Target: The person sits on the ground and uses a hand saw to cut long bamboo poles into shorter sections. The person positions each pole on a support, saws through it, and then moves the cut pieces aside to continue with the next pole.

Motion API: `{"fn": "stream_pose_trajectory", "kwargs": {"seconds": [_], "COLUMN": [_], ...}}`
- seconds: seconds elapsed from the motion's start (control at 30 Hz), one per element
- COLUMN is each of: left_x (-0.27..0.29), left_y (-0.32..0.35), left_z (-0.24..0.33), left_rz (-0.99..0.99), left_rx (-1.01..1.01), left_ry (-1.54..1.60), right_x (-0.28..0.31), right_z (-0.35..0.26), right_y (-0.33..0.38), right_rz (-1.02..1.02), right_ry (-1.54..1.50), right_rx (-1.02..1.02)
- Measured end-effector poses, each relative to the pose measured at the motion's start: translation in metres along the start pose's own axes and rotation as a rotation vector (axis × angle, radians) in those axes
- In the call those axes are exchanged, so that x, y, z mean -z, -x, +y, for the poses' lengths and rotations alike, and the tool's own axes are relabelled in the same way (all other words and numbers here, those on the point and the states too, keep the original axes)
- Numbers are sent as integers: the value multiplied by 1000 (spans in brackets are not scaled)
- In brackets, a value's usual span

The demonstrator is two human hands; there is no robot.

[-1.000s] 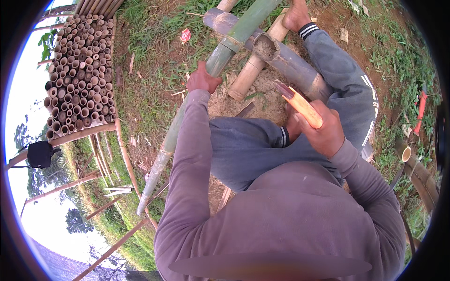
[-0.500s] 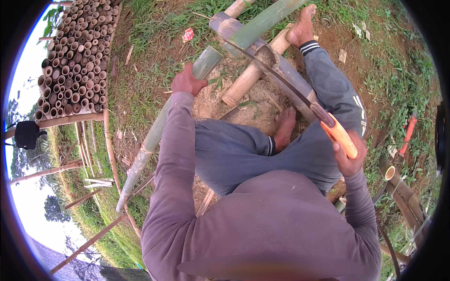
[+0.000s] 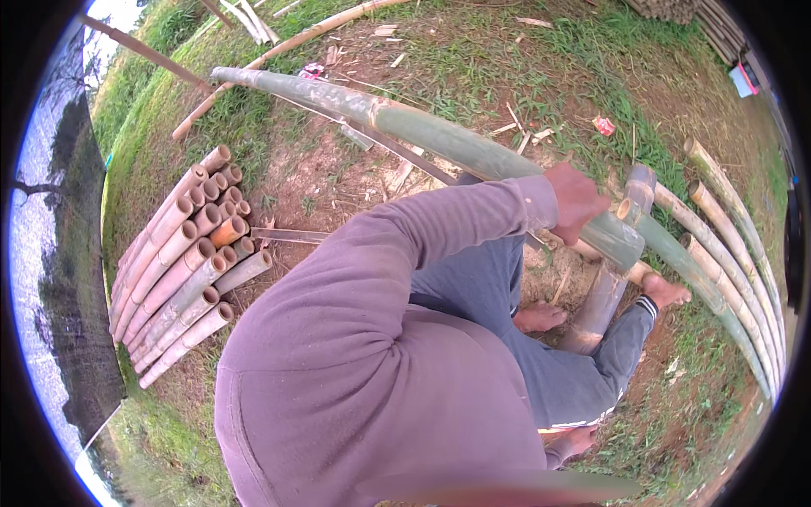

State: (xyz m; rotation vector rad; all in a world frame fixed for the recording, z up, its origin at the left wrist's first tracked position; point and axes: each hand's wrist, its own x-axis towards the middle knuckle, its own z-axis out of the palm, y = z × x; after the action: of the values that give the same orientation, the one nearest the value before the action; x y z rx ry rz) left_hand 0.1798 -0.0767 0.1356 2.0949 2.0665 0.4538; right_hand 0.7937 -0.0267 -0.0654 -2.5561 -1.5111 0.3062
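My left hand (image 3: 577, 204) is closed over a long green bamboo pole (image 3: 460, 145), close to its right end. The pole slants across in front of me, and that end lies over a thick greyish bamboo log (image 3: 601, 300) by my feet. Just beyond it, a second green bamboo pole (image 3: 693, 272) runs off to the right. My right hand (image 3: 579, 441) shows only in part, low beside my right leg. Its fingers are mostly hidden, and I cannot make out whether it holds anything. The saw does not show in this view.
A stack of cut bamboo lengths (image 3: 182, 266) lies on the left. More bamboo poles (image 3: 733, 253) curve along the right edge. A thin tan pole (image 3: 304, 35) crosses the grass at the far side. Wood scraps and a red wrapper (image 3: 604, 126) litter the ground.
The view has swung left. My left hand has brought the green pole's end over the greyish log. My right hand has dropped beside my leg, and the orange-handled saw has gone from sight.
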Motion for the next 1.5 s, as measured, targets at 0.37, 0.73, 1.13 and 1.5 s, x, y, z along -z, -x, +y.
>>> {"fn": "stream_pose_trajectory", "kwargs": {"seconds": [0.37, 0.73, 1.13, 1.5], "left_x": [-18, -50, -24, 15], "left_y": [143, 304, 275, 429], "left_z": [0, -170, -92, -14], "left_rz": [682, 1783, 2050, 2445], "left_rx": [129, 868, 886, 693], "left_ry": [151, 1744, 1667, 1066], "right_x": [47, 65, 13, -14], "right_z": [-366, -336, -395, -514], "right_y": [147, 199, 83, 206], "right_rz": [-727, -420, -456, -575], "right_ry": [-823, -748, -765, -708], "right_rx": [1110, 1118, 1204, 1781]}}
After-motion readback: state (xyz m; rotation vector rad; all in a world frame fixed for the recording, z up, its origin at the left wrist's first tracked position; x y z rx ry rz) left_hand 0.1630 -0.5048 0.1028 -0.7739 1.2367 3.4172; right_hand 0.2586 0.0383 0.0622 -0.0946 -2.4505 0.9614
